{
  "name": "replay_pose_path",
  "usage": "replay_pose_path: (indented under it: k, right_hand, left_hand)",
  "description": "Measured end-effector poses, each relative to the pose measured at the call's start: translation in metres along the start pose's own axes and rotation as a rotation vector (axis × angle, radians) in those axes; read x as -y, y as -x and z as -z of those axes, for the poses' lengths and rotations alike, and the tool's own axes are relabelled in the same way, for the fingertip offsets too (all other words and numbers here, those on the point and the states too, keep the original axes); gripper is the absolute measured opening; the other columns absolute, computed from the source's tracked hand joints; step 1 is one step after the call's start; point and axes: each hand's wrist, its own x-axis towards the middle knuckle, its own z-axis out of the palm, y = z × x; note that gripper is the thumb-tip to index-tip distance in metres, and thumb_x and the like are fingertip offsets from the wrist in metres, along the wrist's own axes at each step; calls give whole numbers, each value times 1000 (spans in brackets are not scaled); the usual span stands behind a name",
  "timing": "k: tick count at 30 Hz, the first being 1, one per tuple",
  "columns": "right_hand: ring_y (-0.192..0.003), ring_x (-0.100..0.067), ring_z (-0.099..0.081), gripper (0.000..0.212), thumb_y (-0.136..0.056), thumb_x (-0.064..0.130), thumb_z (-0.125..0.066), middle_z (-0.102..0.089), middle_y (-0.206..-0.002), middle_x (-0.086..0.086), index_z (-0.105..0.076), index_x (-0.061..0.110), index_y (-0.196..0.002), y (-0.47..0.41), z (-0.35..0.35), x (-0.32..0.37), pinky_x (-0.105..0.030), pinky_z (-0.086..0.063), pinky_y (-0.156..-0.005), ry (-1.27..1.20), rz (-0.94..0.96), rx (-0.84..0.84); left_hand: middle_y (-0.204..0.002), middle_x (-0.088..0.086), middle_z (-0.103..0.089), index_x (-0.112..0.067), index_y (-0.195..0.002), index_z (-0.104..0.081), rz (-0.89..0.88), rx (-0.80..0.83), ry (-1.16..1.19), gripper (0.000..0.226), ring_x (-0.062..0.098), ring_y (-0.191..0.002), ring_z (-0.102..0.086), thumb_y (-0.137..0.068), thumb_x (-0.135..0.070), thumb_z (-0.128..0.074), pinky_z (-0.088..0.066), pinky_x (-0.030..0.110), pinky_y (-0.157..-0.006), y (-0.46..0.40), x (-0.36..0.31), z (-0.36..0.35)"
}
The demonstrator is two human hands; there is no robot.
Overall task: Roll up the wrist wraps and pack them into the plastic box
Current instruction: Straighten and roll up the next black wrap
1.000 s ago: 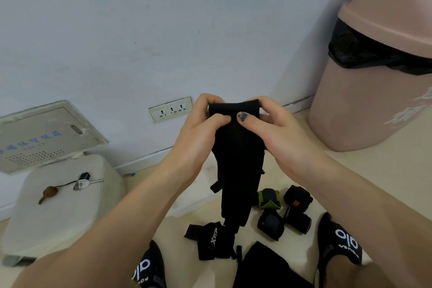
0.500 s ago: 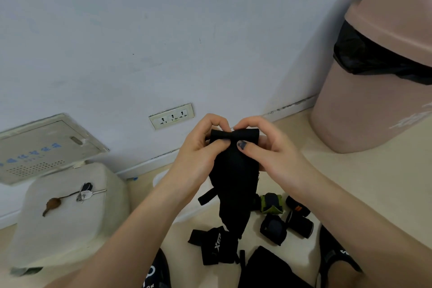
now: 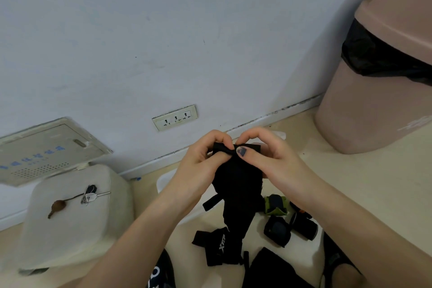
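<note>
While both hands [image 3: 236, 159] pinch wrap [image 3: 236, 184] top edge, tail dangles free.

- single head-worn wide-angle view, looking forward and down from above the person's own forearms.
- faces a pale wall [image 3: 163, 30] and its skirting, with floor [image 3: 374, 182] filling the lower right.
- closest to the left hand [image 3: 201, 166] and right hand [image 3: 268, 161], meeting at frame centre around a black wrist wrap [image 3: 236, 184].
- further off: wall socket [image 3: 174, 117] beyond the hands, pink bin [image 3: 378, 100] at right edge, pale box [image 3: 70, 217] at left.
- straight edges bowed toward the borders by the lens.
- no second view; nothing shared.
</note>
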Motion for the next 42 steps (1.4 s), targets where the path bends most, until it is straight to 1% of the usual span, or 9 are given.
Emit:
replay_pose_path:
  k: [5,10,16,21,25,28,32,36,42]
  right_hand:
    - [-77,-24,-61,15,-100,7,-63,-65,-99,-29,-65,21,-97,3,0,-2,-38,-50,-70,-30,24,9]
    - [-84,-22,-66,21,-97,-1,-65,-69,-93,-17,-66,19,-92,2,4,-6,-37,-55,-77,12,79,-19]
    - [-80,-7,-65,21,-92,-7,-68,-67,-78,11,-67,14,-91,0,8,-7,-21,-51,-73,65,128,-49]
    - [-89,-16,-70,28,-93,-5,-68,-72,-94,0,-68,22,-101,0,12,-2,-27,-57,-77,8,73,-30]
    - [-93,-14,-74,28,-95,12,-71,-74,-99,3,-65,25,-118,-1,16,2,-24,-55,-78,4,-53,16]
    - [-92,-8,-72,14,-99,20,-66,-74,-93,10,-74,23,-111,-2,15,2,-23,-55,-78,88,15,12]
    - [-92,-11,-74,15,-99,9,-66,-76,-95,4,-75,17,-108,-4,13,2,-22,-56,-78,50,99,-11]
    - [-92,-16,-74,19,-98,4,-67,-77,-97,-2,-76,17,-108,-4,13,-1,-24,-58,-77,36,135,-26]
    - [-95,-16,-73,28,-96,-1,-68,-76,-100,-1,-76,22,-107,-4,14,-3,-25,-56,-80,32,172,-39]
  left_hand:
    - [-72,-9,-56,-25,-89,-60,69,58,38,31,10,-60,-50,-96,3,-48,-38,25,-56,-2,4,0]
    - [-93,-2,-62,-28,-95,-62,115,118,123,16,14,-77,-57,-86,-18,-52,-43,28,-65,-5,6,1]
    - [-90,-7,-62,-32,-101,-59,-47,66,-169,15,7,-77,-55,-89,-24,-55,-44,19,-67,-5,8,1]
    - [-97,-5,-63,-26,-106,-60,-189,95,-238,17,14,-88,-58,-99,-10,-57,-46,23,-76,-7,7,6]
    - [-96,-7,-62,-22,-106,-60,-238,72,-268,23,20,-91,-57,-101,0,-56,-46,26,-77,-6,7,4]
    - [-98,-12,-63,-26,-106,-60,-257,50,-279,27,15,-94,-60,-100,1,-56,-50,33,-81,-4,7,2]
    - [-101,-13,-62,-33,-104,-60,-285,1,-286,27,15,-97,-60,-97,-8,-55,-51,40,-81,-4,6,-1]
    - [-95,-10,-61,-38,-104,-56,-234,35,-273,33,9,-89,-58,-102,-5,-53,-47,24,-76,-4,5,0]
    - [-82,-11,-61,-36,-113,-53,-98,114,-152,29,13,-74,-59,-105,-8,-50,-47,29,-68,-3,3,2]
